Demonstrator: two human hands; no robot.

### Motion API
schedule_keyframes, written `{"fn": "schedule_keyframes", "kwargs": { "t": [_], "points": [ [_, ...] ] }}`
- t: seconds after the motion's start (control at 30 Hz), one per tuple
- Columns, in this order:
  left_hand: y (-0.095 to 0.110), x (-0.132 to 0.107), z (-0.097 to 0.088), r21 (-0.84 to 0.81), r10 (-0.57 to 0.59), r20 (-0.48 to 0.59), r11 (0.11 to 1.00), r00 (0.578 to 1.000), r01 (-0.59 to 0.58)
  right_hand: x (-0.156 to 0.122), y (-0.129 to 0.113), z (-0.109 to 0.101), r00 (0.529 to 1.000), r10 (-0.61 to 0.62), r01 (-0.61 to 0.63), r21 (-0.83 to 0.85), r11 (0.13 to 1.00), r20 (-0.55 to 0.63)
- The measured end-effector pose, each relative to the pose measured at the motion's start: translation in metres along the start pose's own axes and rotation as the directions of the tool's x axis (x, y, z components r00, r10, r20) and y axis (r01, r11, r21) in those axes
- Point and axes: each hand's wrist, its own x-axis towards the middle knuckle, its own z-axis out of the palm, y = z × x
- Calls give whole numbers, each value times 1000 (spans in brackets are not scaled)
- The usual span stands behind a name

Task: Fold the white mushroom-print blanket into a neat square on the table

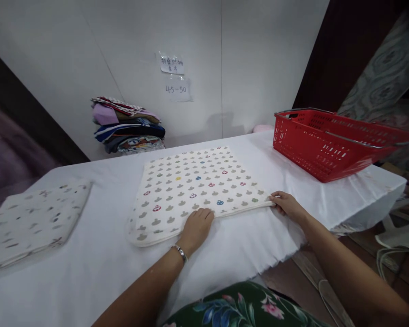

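A folded cream cloth [194, 186] printed with small grey and coloured shapes lies flat on the white-covered table [98, 254]. My left hand [196, 227], a bracelet on its wrist, grips the cloth's near edge with curled fingers. At the cloth's near right corner my right hand [286, 204] pinches the edge, fingers together.
A second folded white patterned cloth [34, 220] lies at the table's left end. A pile of folded coloured fabrics [127, 127] stands at the back by the wall. A red plastic basket [334, 141] sits on the right. The table's right edge drops to the floor.
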Motion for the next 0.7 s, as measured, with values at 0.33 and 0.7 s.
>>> {"fn": "schedule_keyframes", "kwargs": {
  "t": [0.33,0.7],
  "points": [
    [2,-6,1,-33,11,-18,999,1000,-11,-3,-4,4,998,-48,50,64,997,-26],
    [-7,-1,-3,-102,-18,56,994,998,24,-2,-3,3,998,-57,59,68,996,-21]
  ]
}}
